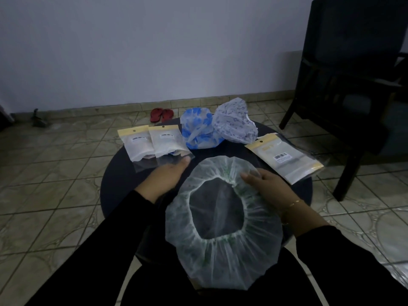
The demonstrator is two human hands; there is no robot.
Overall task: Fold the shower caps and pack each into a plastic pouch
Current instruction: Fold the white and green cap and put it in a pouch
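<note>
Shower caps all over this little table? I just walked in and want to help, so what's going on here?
A person is packing shower caps into plastic pouches on a round dark table. The right hand pinches the gathered rim of a clear cap spread open in front of them; the left hand lies flat beside it. Two filled pouches sit at left, empty pouches at right. A blue-spotted cap and a patterned cap wait at the back.

A dim room has a pale wall, tiled floor, dark chair and red sandals.
</note>
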